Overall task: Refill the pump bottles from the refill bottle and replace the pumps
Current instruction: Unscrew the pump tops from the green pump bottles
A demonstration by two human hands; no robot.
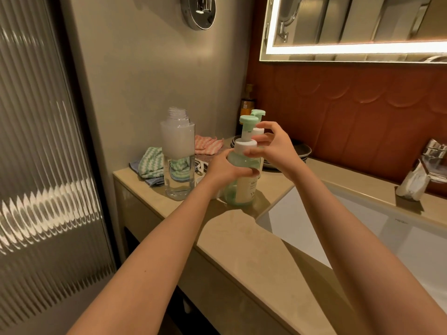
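Okay, bathroom vanity: beige stone counter (242, 240), white sink (362, 228) sunk into its right part, chrome faucet (435, 158) at far right. There is red-brown tile (350, 112) behind, a lit mirror (350, 25) above and a ribbed glass door (36, 141) on the left.

Counts:
- Two pump bottles, both with green pump heads. The front pump bottle (244, 189) stands on the counter just beside the sink's left corner. The second pump bottle (258, 114) is right behind it, mostly hidden.
- One clear refill bottle (177, 151), cap off, upright to the left. It has foam in its upper half and looks near empty below.
- Three cloths at the back left: green-striped (152, 163), pink-striped (208, 142), blue (150, 181).
- One stack of dark plates (300, 151).
- One dark bottle (248, 105) in the corner.

The left hand (225, 168) wraps round the front bottle's shoulder. The right hand (268, 146) has its fingers curled at that bottle's white pump collar (245, 143). The thumb is blurred, so the exact pinch is unclear.

The refill bottle sits back from the counter's front edge. Bare counter runs from the bottles toward the viewer, between the front edge and the sink rim.
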